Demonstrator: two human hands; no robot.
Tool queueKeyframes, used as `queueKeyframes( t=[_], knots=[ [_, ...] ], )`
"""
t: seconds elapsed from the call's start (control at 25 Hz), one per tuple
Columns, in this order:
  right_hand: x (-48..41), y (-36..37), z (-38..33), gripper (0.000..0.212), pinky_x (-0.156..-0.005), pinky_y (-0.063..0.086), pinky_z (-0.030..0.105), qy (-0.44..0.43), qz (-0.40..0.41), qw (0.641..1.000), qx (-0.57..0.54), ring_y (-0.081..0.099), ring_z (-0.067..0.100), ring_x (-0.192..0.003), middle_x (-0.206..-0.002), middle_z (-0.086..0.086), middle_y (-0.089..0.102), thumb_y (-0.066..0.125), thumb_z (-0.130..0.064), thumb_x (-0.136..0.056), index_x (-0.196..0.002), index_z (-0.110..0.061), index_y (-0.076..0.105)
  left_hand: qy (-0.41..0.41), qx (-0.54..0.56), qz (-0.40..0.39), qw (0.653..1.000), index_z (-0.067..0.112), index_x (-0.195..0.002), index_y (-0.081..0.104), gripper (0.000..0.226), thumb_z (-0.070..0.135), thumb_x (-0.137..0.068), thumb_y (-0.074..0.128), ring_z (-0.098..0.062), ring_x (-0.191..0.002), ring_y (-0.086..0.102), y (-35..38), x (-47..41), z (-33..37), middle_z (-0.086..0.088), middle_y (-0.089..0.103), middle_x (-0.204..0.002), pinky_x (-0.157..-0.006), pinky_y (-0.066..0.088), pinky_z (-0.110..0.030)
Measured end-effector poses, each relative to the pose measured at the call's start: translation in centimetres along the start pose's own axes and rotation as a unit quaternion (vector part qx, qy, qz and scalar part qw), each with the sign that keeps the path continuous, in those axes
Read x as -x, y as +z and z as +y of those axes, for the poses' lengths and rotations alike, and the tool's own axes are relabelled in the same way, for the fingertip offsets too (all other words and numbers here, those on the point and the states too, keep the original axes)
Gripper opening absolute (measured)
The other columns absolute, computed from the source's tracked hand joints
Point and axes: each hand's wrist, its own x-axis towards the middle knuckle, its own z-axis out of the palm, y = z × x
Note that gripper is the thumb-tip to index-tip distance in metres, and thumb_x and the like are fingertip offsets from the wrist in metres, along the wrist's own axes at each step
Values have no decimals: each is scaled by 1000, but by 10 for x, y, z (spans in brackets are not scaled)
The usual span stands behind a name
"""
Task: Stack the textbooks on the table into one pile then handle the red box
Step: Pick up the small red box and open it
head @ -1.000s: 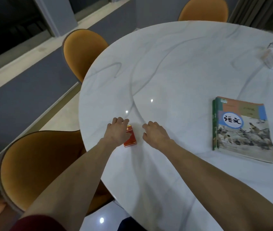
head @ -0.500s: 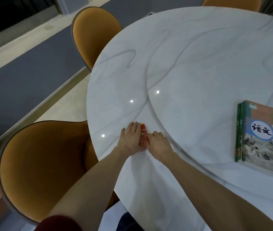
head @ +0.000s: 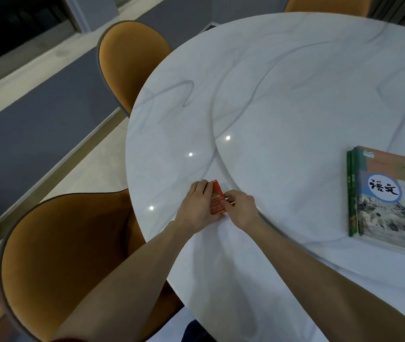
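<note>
A small red box point(head: 216, 198) sits near the left edge of the round white marble table point(head: 283, 95). My left hand point(head: 197, 208) grips its left side, fingers curled over the top. My right hand point(head: 239, 207) pinches its right edge, where a flap seems to stick out. Both hands hide the lower part of the box. A pile of textbooks point(head: 391, 201) lies flat at the right, green spines to the left, the top cover showing a blue circle with characters.
Two orange chairs stand at the table's left side, one near point(head: 68, 257) and one farther back point(head: 127, 62); a third chair point(head: 325, 4) is at the far side. A raised round turntable point(head: 320, 119) covers the table's middle. Grey wall and floor lie to the left.
My hands have closed in from either side onto the red box and taken hold of it; the right fingers now work at its edge. The view has shifted left and down.
</note>
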Motion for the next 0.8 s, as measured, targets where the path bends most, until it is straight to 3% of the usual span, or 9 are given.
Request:
queueKeyframes(
  t=[0.12, 0.44, 0.72, 0.8],
  knots=[
    [6, -20, -1, 25, -83, 47, 21, 3, 27, 999, -17, 66, 23, -96, -110, 13, 70, 58, -15, -91, -114, -8, 65, 23, 9, 19, 1000, 6, -132, 44, 83, 46, -66, 76, -25, -122, 42, -10, -6, 18, -8, 50, -128, -100, 42, -31],
    [41, -105, 27, 25, -81, 42, 16, 33, 144, 987, -57, 66, 21, -97, -110, 13, 71, 59, -15, -90, -113, -7, 65, 131, 20, 16, 991, 8, -134, 42, 79, 47, -72, 68, -23, -126, 38, -20, -34, 113, -7, 47, -133, -105, 38, -30],
    [93, -192, 88, 19, -74, 44, 21, 96, 253, 954, -127, 61, 14, -77, -101, 12, 73, 62, -10, -87, -104, -6, 69, 232, 38, -17, 972, 5, -132, 43, 75, 42, -72, 69, -26, -126, 36, 6, -47, 231, -10, 44, -132, -105, 38, -30],
    [114, -217, 111, 14, -65, 46, 12, 109, 283, 941, -151, 59, 6, -63, -91, 9, 74, 62, -10, -87, -98, -8, 71, 263, 36, -36, 963, 6, -132, 42, 74, 40, -72, 67, -27, -125, 35, 18, -46, 270, -10, 44, -131, -104, 36, -29]
  ],
)
